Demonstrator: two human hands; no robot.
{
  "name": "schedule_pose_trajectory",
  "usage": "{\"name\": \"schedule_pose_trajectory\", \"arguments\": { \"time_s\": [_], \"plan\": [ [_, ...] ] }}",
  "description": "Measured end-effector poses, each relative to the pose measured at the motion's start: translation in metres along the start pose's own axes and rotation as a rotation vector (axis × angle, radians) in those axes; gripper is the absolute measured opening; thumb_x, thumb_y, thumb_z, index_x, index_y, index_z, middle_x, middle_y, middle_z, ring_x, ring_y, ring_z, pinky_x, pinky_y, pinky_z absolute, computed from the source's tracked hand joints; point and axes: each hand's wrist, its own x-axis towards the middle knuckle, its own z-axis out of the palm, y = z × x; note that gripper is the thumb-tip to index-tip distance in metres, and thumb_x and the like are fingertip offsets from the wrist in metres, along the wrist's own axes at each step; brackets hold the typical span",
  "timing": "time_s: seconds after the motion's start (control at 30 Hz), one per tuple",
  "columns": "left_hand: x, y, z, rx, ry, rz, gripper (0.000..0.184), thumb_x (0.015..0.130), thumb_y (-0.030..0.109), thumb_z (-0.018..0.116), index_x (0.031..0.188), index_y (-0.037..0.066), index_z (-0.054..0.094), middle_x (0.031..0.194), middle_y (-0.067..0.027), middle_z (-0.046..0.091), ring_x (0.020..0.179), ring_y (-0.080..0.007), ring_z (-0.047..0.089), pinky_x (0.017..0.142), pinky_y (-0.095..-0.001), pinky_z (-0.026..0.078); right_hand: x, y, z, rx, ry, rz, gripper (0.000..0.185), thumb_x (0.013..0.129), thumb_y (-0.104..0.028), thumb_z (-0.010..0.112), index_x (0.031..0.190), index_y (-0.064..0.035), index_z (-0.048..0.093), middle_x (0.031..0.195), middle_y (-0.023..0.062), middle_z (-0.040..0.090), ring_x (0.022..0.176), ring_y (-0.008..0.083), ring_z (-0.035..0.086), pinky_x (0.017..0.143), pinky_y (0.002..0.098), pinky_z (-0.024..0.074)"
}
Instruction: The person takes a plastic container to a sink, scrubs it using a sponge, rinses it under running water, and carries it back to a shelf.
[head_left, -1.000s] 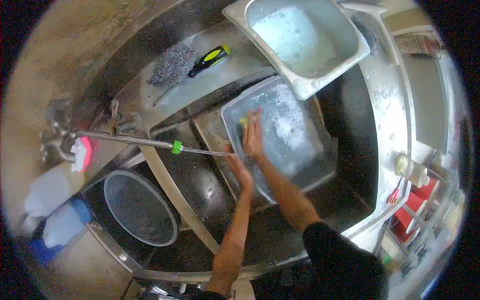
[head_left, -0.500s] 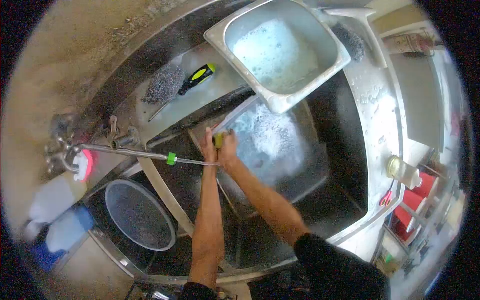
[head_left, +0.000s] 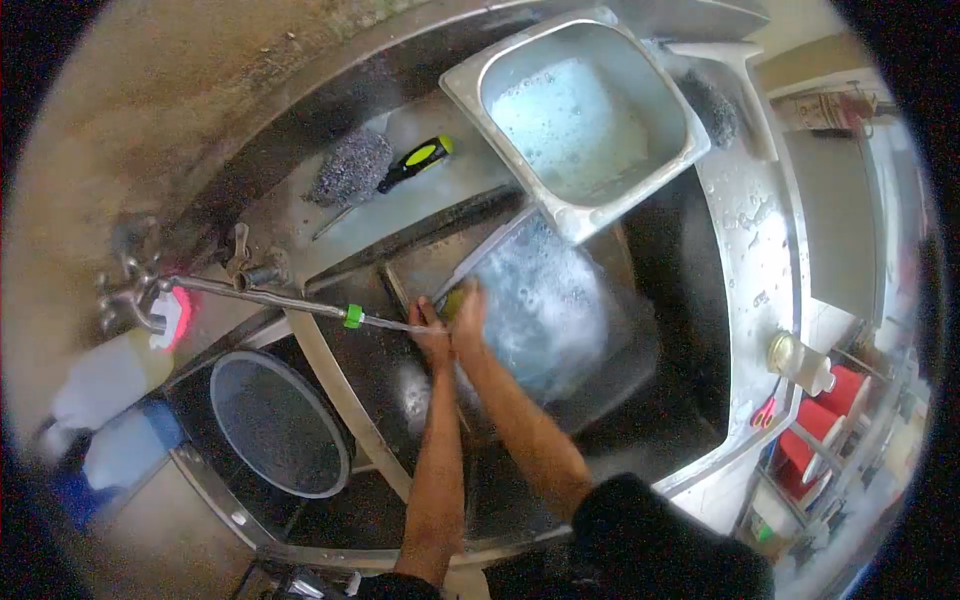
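Water runs from the faucet (head_left: 270,297) with a green ring onto my hands. My left hand (head_left: 432,335) is at the near left edge of a clear plastic container (head_left: 625,365), its fingers partly spread. Close beside it, my right hand (head_left: 468,318) is closed on a yellow-green sponge (head_left: 453,303), which shows between the two hands. Foamy water (head_left: 550,310) lies in the container, which sits in the sink. Whether my left hand also grips the container's edge is hidden.
A metal pan (head_left: 660,190) of soapy water stands at the sink's back edge. Left of it lie a scouring pad (head_left: 350,168) and a screwdriver (head_left: 418,163). A round grey tub (head_left: 280,425) is in the left basin. A jar (head_left: 798,362) and red scissors (head_left: 764,412) are at right.
My hands have come together around the sponge and moved left to the container's edge, under the water stream. Over the last half second they shifted slightly down and right in view.
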Motion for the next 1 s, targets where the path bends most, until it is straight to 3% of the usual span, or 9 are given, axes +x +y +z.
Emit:
{"name": "schedule_pose_trajectory", "arguments": {
  "time_s": [0.1,0.23,0.33,0.4,0.53,0.63,0.87,0.93,1.0],
  "plan": [
    [0.044,0.014,-0.006,-0.01,-0.67,-0.259,0.04,0.091,0.042,0.052,0.088,0.003,0.06,0.079,-0.0141,0.058,0.076,-0.0265,0.056,0.07,-0.0385,0.043,-0.008,0.021,-0.014,0.126,-0.28,0.045,0.049,0.095,-0.04,0.042,0.121,0.0,0.048,0.113,0.0131,0.053,0.1,0.0252,0.05,0.088,0.038,0.0419],
    [0.055,0.04,0.006,0.278,-0.74,0.496,0.042,0.094,0.042,0.041,0.1,0.009,0.065,0.091,-0.015,0.066,0.085,-0.0371,0.06,0.077,-0.0446,0.047,0.027,-0.069,0.001,0.035,-0.218,0.042,0.037,0.092,-0.027,0.048,0.116,0.0006,0.052,0.107,0.0152,0.057,0.096,0.0239,0.056,0.083,0.0344,0.0452],
    [0.05,0.046,0.001,0.314,-0.769,0.375,0.041,0.096,0.039,0.035,0.102,0.011,0.065,0.094,-0.014,0.065,0.084,-0.0366,0.06,0.076,-0.0447,0.047,0.033,-0.086,0.011,0.052,0.038,-0.038,0.03,0.089,-0.012,0.051,0.115,0.0028,0.054,0.103,0.0209,0.06,0.093,0.0272,0.059,0.082,0.0353,0.0463],
    [0.047,0.035,0.005,0.26,-0.686,0.498,0.042,0.096,0.04,0.036,0.098,0.009,0.064,0.094,-0.013,0.065,0.082,-0.0362,0.06,0.074,-0.046,0.047,0.015,-0.068,0.008,-0.376,0.272,-1.059,0.04,0.086,-0.006,0.054,0.123,0.0059,0.048,0.107,0.0245,0.06,0.098,0.03,0.059,0.083,0.0372,0.0464],
    [0.027,0.038,-0.02,0.365,-0.748,0.207,0.041,0.097,0.037,0.035,0.097,0.007,0.064,0.093,-0.0183,0.063,0.085,-0.0391,0.058,0.075,-0.0477,0.044,0.053,-0.039,-0.047,-0.639,-0.042,-1.013,0.041,0.083,-0.014,0.056,0.119,0.0055,0.05,0.122,0.0252,0.051,0.113,0.0352,0.051,0.096,0.0372,0.0384],
    [-0.005,0.048,-0.039,0.366,-0.608,0.2,0.041,0.097,0.036,0.034,0.101,0.005,0.062,0.096,-0.0218,0.061,0.088,-0.0411,0.056,0.078,-0.0482,0.043,0.098,-0.046,-0.05,-0.446,-0.072,-0.591,0.048,0.081,-0.02,0.058,0.122,0.0019,0.048,0.125,0.0248,0.048,0.115,0.0374,0.048,0.097,0.0398,0.0381],
    [-0.044,0.039,-0.054,0.256,-0.401,0.043,0.047,0.097,0.039,0.034,0.115,0.0,0.054,0.105,-0.0221,0.06,0.097,-0.0422,0.055,0.084,-0.0464,0.043,0.042,0.011,-0.091,-1.75,-0.145,-1.303,0.046,0.079,-0.029,0.062,0.114,-0.001,0.053,0.111,0.0232,0.054,0.107,0.0357,0.052,0.087,0.0468,0.0426],
    [-0.016,0.054,-0.035,0.253,-0.461,0.033,0.048,0.097,0.04,0.035,0.114,0.0,0.055,0.105,-0.0224,0.06,0.098,-0.0419,0.055,0.085,-0.0462,0.043,0.055,0.002,-0.088,-1.73,-0.726,-0.862,0.041,0.079,-0.027,0.062,0.109,-0.0007,0.054,0.104,0.0213,0.058,0.095,0.0369,0.058,0.082,0.0452,0.0464],
    [-0.004,0.046,-0.018,0.236,-0.523,-0.009,0.048,0.097,0.04,0.035,0.114,0.0,0.056,0.106,-0.0227,0.06,0.098,-0.0416,0.056,0.085,-0.046,0.043,0.059,-0.014,-0.07,-1.612,-0.573,-0.759,0.035,0.08,-0.027,0.06,0.103,-0.0007,0.055,0.099,0.02,0.06,0.082,0.0376,0.061,0.074,0.0453,0.0481]
  ]
}}
